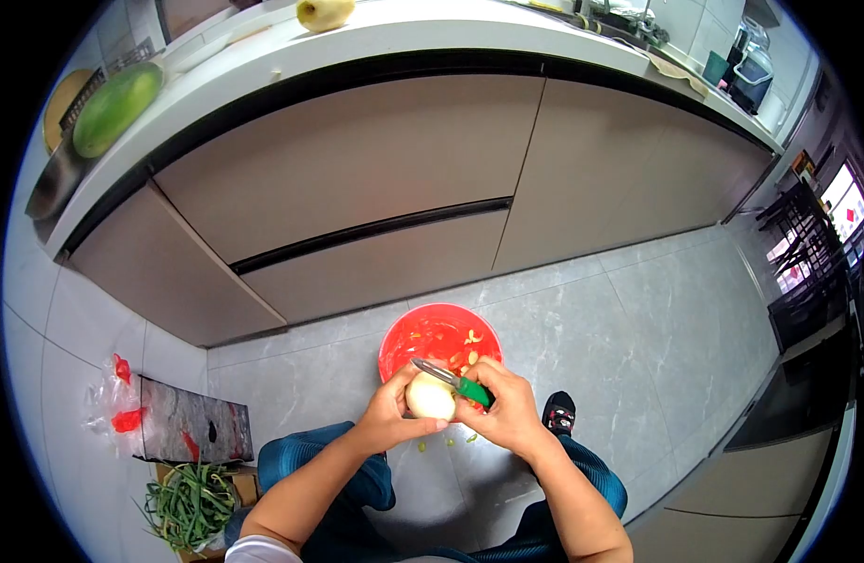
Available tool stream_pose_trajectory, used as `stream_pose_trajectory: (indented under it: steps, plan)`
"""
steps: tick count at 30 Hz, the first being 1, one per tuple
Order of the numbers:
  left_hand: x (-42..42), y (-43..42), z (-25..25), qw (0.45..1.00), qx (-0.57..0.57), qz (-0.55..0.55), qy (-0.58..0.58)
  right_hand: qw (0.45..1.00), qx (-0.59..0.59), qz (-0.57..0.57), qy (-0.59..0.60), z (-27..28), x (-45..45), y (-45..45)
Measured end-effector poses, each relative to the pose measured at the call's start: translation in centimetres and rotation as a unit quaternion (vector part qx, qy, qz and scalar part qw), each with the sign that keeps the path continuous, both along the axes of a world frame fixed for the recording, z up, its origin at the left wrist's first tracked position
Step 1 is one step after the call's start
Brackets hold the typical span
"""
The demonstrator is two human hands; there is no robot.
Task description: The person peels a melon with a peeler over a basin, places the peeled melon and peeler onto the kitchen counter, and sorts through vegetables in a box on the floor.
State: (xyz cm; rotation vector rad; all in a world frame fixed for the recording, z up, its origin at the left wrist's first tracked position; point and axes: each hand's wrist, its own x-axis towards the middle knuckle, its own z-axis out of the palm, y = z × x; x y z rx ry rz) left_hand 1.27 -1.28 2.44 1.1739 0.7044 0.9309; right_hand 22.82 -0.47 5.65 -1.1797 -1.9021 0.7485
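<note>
My left hand (392,413) is wrapped round a pale, smooth, rounded fruit or vegetable (430,398) that looks peeled; its kind is unclear. In my right hand (509,405) is a peeler with a green handle (475,391), its metal blade (434,372) lying over the top of the pale piece. The right fingertips also come close to the side of that piece. Below both hands, a red basin (391,340) stands on the floor with yellowish peel scraps (472,338) inside. Several small green bits lie on the floor near it.
Green onions (190,502) in a box and a dark grey bag (195,422) sit at left. On the counter (404,33) are a pale yellow fruit or vegetable (325,13) and a large green melon (118,110). Cabinets (357,159) face me; my shoe (559,413) is beside the basin.
</note>
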Motion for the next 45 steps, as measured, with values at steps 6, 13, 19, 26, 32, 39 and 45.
stream_pose_trajectory:
  steps: [6,13,19,26,32,39,45]
  plan:
    - [0.0,0.6,0.0,0.997,-0.049,0.043,-0.044,0.999,0.026,0.006,0.027,-0.1,0.0,-0.1]
    - [-0.8,1.0,1.0,0.99,-0.093,0.076,-0.073,0.99,-0.086,-0.083,0.072,-1.4,0.7,0.5]
    - [-0.6,1.3,1.8,0.961,-0.211,0.067,-0.164,0.991,-0.071,-0.114,0.007,-2.6,0.6,0.4]
    - [-0.2,1.7,0.6,0.913,-0.304,0.091,-0.257,0.997,-0.032,-0.076,0.014,-0.4,-1.0,-0.6]
    - [1.5,1.4,1.7,0.912,-0.316,0.099,-0.24,0.994,0.0,-0.1,-0.041,-0.5,-1.7,-0.8]
    - [1.0,1.6,1.3,0.917,-0.297,0.043,-0.263,0.984,-0.101,-0.105,0.097,-1.6,-0.9,-0.5]
    - [0.9,1.3,1.9,0.961,-0.22,0.02,-0.166,0.923,-0.242,-0.064,0.293,-2.7,-0.4,0.0]
